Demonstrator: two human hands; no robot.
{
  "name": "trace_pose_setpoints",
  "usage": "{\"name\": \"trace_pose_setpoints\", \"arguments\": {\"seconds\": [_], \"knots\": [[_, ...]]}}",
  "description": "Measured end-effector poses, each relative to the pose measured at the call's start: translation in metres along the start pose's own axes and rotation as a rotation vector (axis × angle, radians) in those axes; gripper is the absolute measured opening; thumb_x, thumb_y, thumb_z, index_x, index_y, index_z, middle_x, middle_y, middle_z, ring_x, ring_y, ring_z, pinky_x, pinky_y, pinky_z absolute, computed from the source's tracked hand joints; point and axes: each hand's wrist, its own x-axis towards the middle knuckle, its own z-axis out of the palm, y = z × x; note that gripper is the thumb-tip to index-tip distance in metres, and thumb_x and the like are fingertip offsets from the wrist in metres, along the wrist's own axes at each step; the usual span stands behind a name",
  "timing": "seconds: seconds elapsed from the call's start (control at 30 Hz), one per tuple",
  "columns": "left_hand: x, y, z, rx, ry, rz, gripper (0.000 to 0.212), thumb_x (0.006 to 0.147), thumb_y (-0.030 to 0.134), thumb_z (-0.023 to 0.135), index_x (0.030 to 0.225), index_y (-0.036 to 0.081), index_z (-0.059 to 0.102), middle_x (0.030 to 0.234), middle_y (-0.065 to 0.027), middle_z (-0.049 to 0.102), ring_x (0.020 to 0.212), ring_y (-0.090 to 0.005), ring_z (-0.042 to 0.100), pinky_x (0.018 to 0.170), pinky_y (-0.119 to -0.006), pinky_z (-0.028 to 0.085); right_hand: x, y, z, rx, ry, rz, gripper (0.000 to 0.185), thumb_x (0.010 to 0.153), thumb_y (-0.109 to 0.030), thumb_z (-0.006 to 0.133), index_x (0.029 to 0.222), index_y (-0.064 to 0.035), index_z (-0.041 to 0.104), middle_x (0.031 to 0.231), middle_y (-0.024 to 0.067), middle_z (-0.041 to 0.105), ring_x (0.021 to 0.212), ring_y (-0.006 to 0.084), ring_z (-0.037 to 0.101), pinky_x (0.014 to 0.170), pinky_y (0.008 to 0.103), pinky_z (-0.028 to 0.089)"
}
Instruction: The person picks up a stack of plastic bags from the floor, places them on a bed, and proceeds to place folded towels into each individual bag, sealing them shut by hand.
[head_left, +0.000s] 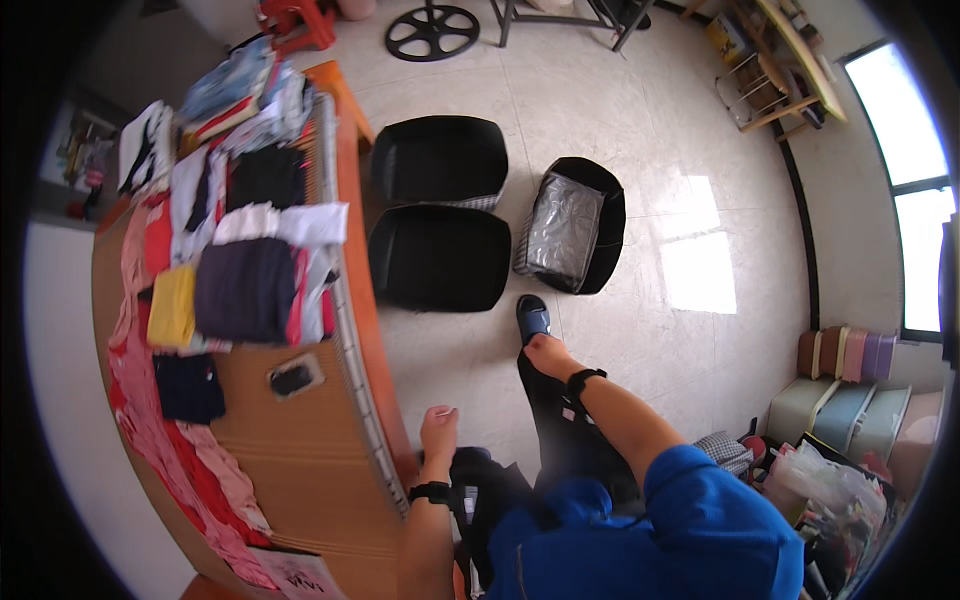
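My left hand (440, 431) is raised beside the edge of the bed-like platform, fingers curled, with a small whitish thing at the fingertips that is too small to name. Over my leg and slipper (533, 319) is my right hand (550, 355), loosely curled; whether it holds anything cannot be told. Ahead on the floor stand two black fabric bins (441, 259), (441, 159) side by side. A third bin (613, 225), right of them, has a clear plastic-wrapped package (564, 229) in it. Folded clothes (246, 291) lie piled on the cardboard-covered platform (322, 457) at left.
A red plastic stool (300, 26) and a black spoked base (432, 34) stand at the far side. Wooden furniture (802, 60) is at the upper right. Storage boxes (802, 405) and a heap of plastic bags (825, 487) sit at the lower right.
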Motion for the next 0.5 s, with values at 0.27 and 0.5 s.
{"name": "trace_pose_setpoints", "arguments": {"seconds": [0.27, 0.5], "knots": [[0.154, 0.135, 0.254, 0.202, -0.441, -0.011, 0.035, 0.077, 0.025, 0.066, 0.102, 0.003, 0.057, 0.084, -0.0092, 0.063, 0.075, -0.0186, 0.06, 0.069, -0.029, 0.046, 0.162, 0.175, -0.092, 0.193, 0.171, 0.391, 0.033, 0.076, -0.032, 0.055, 0.086, -0.0006, 0.055, 0.082, 0.0213, 0.061, 0.085, 0.0382, 0.058, 0.075, 0.0424, 0.046], [0.32, 0.095, 0.418, 0.383, -0.429, 0.19, 0.064, 0.075, 0.023, 0.065, 0.126, -0.003, 0.036, 0.119, -0.0253, 0.047, 0.113, -0.0338, 0.046, 0.094, -0.037, 0.038, 0.294, 0.269, -0.04, 0.532, 0.341, 0.566, 0.056, 0.073, -0.029, 0.065, 0.113, 0.0036, 0.045, 0.105, 0.0243, 0.055, 0.102, 0.0359, 0.053, 0.087, 0.0363, 0.042]]}}
